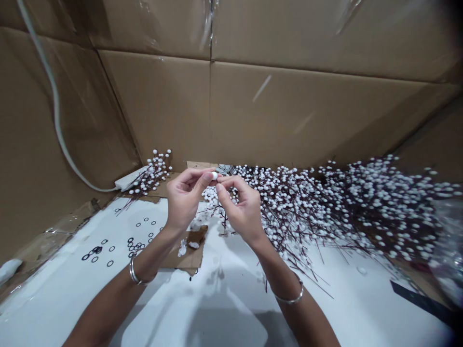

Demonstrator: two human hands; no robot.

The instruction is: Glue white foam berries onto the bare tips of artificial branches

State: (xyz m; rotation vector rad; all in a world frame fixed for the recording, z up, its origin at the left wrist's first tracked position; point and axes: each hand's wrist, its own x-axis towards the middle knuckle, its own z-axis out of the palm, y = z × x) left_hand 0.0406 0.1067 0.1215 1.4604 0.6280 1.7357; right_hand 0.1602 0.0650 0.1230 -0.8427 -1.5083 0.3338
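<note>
Both my hands are raised close together above the white surface. Between the thumb and fingertips of my left hand (184, 198) is a small white berry-like ball (214, 176). My right hand (243, 205) has its thumb and fingers pinched just beside the ball. Whatever lies in that pinch is too small and hidden to make out. Behind and to the right spreads a large heap of dark stems with white berries (307, 197). Under my left forearm lies a cardboard piece (177, 260) bearing scraps of clear and brown material.
Small black rings (97, 250) lie scattered on the white table (224, 289) at left. A smaller berry bunch (155, 169) leans by a white power strip (132, 179) with a white cable (56, 106). Cardboard walls (260, 111) enclose the back. Clear plastic (448, 236) sits far right.
</note>
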